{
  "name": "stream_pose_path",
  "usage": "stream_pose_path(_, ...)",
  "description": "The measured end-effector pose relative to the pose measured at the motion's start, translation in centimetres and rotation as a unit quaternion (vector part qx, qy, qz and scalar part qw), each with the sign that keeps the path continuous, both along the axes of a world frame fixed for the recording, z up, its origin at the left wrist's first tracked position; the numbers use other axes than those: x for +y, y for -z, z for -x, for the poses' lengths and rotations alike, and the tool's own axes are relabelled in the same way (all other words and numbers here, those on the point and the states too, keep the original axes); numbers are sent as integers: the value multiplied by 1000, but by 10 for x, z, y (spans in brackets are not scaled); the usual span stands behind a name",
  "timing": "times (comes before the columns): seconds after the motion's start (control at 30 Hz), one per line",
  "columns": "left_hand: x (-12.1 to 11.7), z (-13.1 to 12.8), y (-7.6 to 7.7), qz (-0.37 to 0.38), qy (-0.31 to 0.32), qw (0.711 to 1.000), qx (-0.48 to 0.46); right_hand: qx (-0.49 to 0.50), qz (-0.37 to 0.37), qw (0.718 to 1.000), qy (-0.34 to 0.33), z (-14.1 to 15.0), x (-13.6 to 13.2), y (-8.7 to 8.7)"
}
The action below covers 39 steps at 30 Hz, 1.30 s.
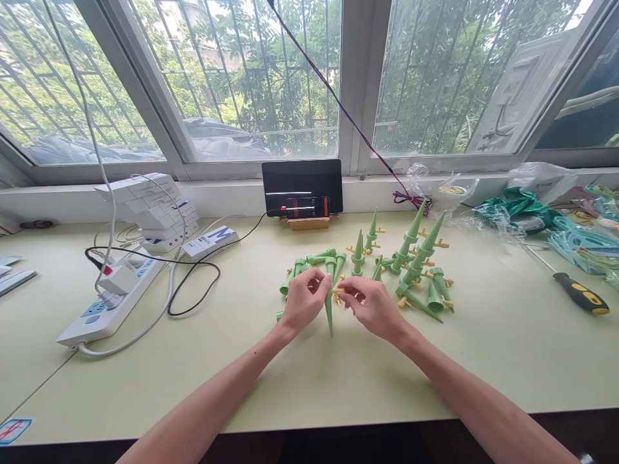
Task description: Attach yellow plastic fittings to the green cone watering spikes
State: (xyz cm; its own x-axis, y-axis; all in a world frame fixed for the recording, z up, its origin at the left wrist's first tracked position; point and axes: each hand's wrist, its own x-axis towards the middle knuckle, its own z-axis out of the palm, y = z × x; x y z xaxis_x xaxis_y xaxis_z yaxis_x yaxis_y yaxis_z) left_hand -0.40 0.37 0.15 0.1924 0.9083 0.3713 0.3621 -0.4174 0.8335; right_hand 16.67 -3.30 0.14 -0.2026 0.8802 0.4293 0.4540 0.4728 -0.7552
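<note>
My left hand is closed round a green plastic watering spike, its pointed end aimed down toward me. Close on its right, my right hand pinches a small yellow valve against the side of that spike; whether it sits in the hole is hidden by the fingers. Behind my left hand lies a pile of loose green spikes. To the right, several spikes with yellow valves stand stacked or upright, and a few others lie beside them. More small yellow valves are partly visible between my hands.
At the back, a phone leans before a black tablet on a stand. On the left are a power strip, cables and stacked white boxes. A screwdriver and plastic bags lie at right.
</note>
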Motion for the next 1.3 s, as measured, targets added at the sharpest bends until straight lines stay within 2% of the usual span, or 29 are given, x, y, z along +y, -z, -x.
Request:
stream_pose_path(0.37, -1, -1, 2, -41, -8, 999, 31, -47, 28, 999, 7, 0, -1, -3)
stream_pose_path(0.77, -1, -1, 0, -50, -23, 998, 35, -37, -2, 999, 0, -1, 1, 3)
stream_pose_path(1.3, -1, -1, 1, -43, -3, 998, 40, -49, -4, 999, -3, -2, 1, 2)
